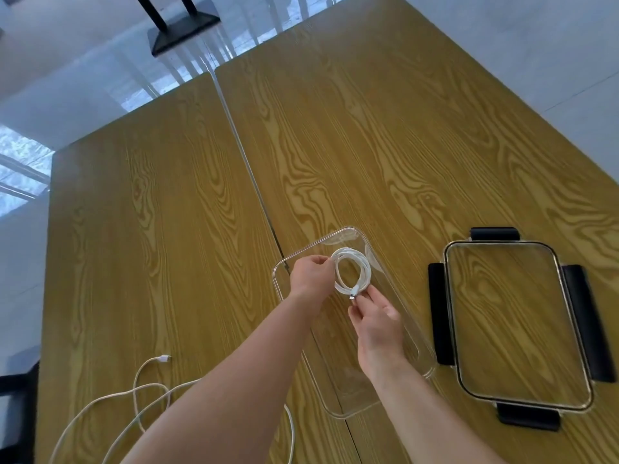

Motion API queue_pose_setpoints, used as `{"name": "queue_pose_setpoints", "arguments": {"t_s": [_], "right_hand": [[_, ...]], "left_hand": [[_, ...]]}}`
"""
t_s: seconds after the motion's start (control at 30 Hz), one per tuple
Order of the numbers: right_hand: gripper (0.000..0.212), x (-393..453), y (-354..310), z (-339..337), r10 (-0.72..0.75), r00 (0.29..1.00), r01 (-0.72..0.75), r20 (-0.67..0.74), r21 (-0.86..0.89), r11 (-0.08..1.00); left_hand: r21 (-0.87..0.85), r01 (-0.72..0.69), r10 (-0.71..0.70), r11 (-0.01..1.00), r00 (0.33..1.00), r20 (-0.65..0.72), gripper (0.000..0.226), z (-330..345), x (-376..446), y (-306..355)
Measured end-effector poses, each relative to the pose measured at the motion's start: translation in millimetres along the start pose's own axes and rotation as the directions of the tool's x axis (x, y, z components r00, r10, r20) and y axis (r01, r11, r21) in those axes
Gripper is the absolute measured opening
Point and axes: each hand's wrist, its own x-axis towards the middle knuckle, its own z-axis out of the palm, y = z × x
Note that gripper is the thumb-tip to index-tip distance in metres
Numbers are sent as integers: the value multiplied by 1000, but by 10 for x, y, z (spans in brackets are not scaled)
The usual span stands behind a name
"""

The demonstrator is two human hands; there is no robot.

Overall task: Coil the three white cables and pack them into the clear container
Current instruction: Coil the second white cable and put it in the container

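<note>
Holding one coiled cable (pixel 352 273) over the clear container's (pixel 425 371) far end, left hand (pixel 310 275) pinching its rim, right hand (pixel 375 318) gripping the plug. Loose cable (pixel 147 390) near the table's (pixel 167 229) near-left corner, uncoiled; third not visible.

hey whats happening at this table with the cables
A person is packing cables away. Both hands hold a coiled white cable over the far end of the clear rectangular plastic container: the left hand grips the coil's left side, and the right hand pinches it near the connector. The container's clear lid with black clips lies to its right on the wooden table. Loose uncoiled white cable still lies at the near left.
</note>
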Motion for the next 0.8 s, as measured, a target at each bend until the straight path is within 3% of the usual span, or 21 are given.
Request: {"name": "queue_pose_setpoints", "arguments": {"t_s": [0.1, 0.33, 0.5, 0.63, 0.8], "right_hand": [[26, -39, -30, -12, 27, 999, -27, 21, 8, 1000], [39, -100, -104, -38, 78, 995, -77, 65, -18, 997], [45, -236, -124, -123, 107, 991, -104, 78, -44, 994], [39, -357, -161, -197, 83, 991, -78, 106, -46, 996], [26, -579, -200, -198, 70, 976, -48, 205, -112, 993]], "left_hand": [[8, 17, -18, 1000, 999, 52, 25, -31, -49, 36], [-27, -4, 8, 1000, 991, 133, 24, -121, -195, 33], [-219, 8, 27, 976, 987, 156, 10, -282, -384, -44], [-455, 65, 27, 888, 981, 192, 14, -507, -610, -139], [-618, 65, 72, 783, 978, 195, 14, -911, -1020, -413]]}}
